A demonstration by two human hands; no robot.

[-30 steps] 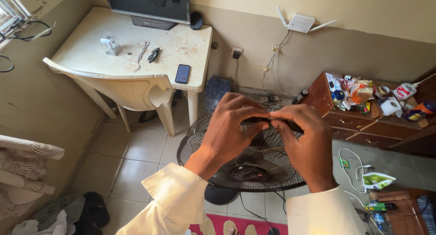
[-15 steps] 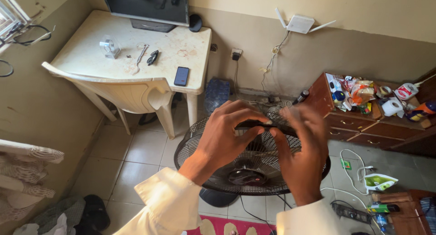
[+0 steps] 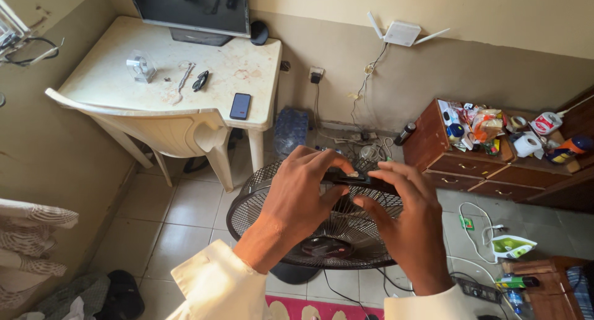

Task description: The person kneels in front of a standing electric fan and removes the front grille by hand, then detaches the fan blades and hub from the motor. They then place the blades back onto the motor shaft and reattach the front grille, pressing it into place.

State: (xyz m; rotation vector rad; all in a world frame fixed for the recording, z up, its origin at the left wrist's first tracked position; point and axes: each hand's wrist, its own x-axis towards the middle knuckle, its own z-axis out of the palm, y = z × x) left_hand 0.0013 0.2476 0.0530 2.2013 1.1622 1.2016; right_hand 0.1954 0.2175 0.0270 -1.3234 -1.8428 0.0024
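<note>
Centrally, both hands meet above a round black wire-grille floor fan (image 3: 322,233) that stands on the pale tiled floor (image 3: 179,215). Left hand (image 3: 303,193): fingers curled and pinching the left end of a small dark flat object (image 3: 356,179), thumb beneath it. Right hand (image 3: 405,212): fingers bent over the right end of the same object, gripping it from above. The object sits between the two hands, held just over the upper rim of the fan grille; its exact kind cannot be told. Cream long sleeves (image 3: 216,283) cover both forearms. Behind the fan, to the left: a white plastic table (image 3: 235,66) bearing a dark flat-screen monitor (image 3: 189,11), a black smartphone (image 3: 240,106), black folded sunglasses (image 3: 200,81) and a small clear tape dispenser (image 3: 141,68); a white plastic chair (image 3: 167,131) is pushed against its front edge. On the wall: a white router with antennas (image 3: 402,32). To the right: a brown wooden drawer cabinet (image 3: 476,168) with a cluttered top, and a white-and-green clothes iron (image 3: 510,246) on the floor near it.
</note>
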